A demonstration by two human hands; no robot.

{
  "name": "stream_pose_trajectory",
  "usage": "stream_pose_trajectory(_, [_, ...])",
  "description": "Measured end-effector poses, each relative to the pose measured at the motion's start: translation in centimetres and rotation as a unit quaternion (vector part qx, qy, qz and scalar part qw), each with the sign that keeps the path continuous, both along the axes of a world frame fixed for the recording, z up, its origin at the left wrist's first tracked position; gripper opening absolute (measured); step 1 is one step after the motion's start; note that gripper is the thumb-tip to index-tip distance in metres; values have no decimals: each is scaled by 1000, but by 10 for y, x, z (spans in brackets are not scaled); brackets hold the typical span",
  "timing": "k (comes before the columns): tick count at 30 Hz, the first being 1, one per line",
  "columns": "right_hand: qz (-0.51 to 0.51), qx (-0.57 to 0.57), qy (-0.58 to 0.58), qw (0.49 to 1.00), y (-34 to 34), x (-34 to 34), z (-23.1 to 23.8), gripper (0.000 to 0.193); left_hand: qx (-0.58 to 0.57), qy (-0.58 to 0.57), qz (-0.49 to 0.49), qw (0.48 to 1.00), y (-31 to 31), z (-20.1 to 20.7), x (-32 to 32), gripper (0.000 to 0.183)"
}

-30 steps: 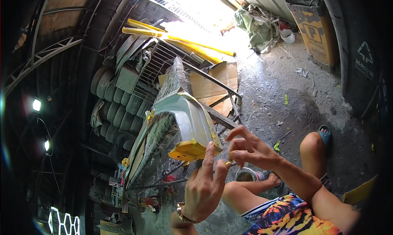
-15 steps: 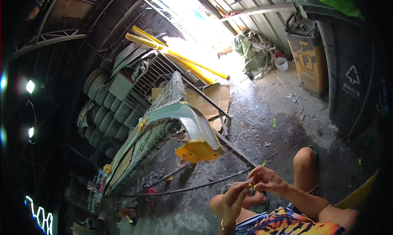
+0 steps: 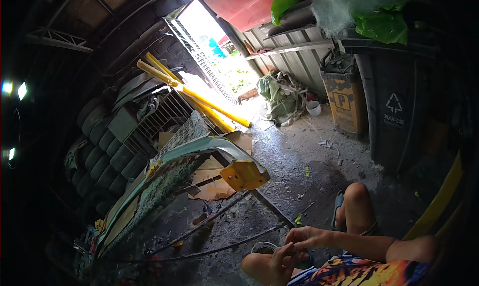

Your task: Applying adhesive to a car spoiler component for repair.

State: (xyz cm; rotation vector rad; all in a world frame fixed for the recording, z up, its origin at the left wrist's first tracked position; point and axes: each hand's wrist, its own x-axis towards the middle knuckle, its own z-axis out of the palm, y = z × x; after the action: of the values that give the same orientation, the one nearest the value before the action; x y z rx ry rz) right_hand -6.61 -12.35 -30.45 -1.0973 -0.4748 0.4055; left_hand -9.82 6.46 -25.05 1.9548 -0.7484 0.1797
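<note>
In front of my lap, my left hand (image 3: 281,262) and my right hand (image 3: 308,237) meet with their fingertips together. The fingers of both are bent and pressed closed; anything between them is too small or hidden to make out. Just beyond my left knee (image 3: 255,264) sits a round, pale-rimmed thing (image 3: 263,246), partly covered by the knee and hand. Ahead of my hands, a bent grey-green metal rail (image 3: 219,145) ends in a yellow plate (image 3: 244,176). A thin dark metal frame bar (image 3: 272,209) reaches toward my fingers.
Stacked tyres (image 3: 106,154) and yellow poles (image 3: 199,97) lie at the left, near a bright doorway. Cardboard (image 3: 214,183) is under the rail. A green cloth heap (image 3: 282,97), white bucket (image 3: 313,108), orange-and-black container (image 3: 344,102) and dark bin (image 3: 396,116) line the right wall.
The view has shifted, so the scene sits further left and the bins show more fully. My hands have come lower and closer together; small yellow bits at my fingertips no longer show.
</note>
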Motion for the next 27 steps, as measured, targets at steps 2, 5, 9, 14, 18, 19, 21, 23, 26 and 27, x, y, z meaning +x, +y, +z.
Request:
stream_pose_trajectory(2, [25, 37, 30, 999, 4, -2, 2, 38, 26, -32, 29, 999, 0, 16, -7, 34])
stream_pose_trajectory(5, [59, 142, 81, 985, 24, -11, 14, 35, -63, -11, 90, 994, -4, 3, -6, 26])
stream_pose_trajectory(9, [81, 279, 169, 942, 40, -4, 10, 37, 3, -78, 251, 965, 13, -50, 12, 11])
stream_pose_trajectory(14, [121, 270, 125, 947, 17, 14, 24, 49, -160, 22, 195, 967, -31, -3, 12, 16])
stream_pose_trajectory(18, [99, 204, 65, 972, 2, 34, 3, 63, -139, 35, 243, 959, -54, 5, 18, 23])
stream_pose_trajectory(19, [58, 166, 16, 984, -2, 37, 1, 67, -84, 44, 272, 958, -58, 7, 19, 24])
stream_pose_trajectory(21, [38, 124, -13, 991, -11, 41, -1, 76, -60, 68, 268, 959, -57, -7, 20, 27])
stream_pose_trajectory(23, [-15, 88, -70, 994, -19, 42, 5, 82, -368, 306, 122, 870, -64, -24, 13, 20])
stream_pose_trajectory(26, [48, 82, -48, 994, -18, 51, 11, 86, -364, 250, 193, 876, -81, -13, 6, 20])
stream_pose_trajectory(27, [65, 77, -52, 994, -14, 52, 11, 88, -374, 231, 217, 872, -76, -25, 3, 18])
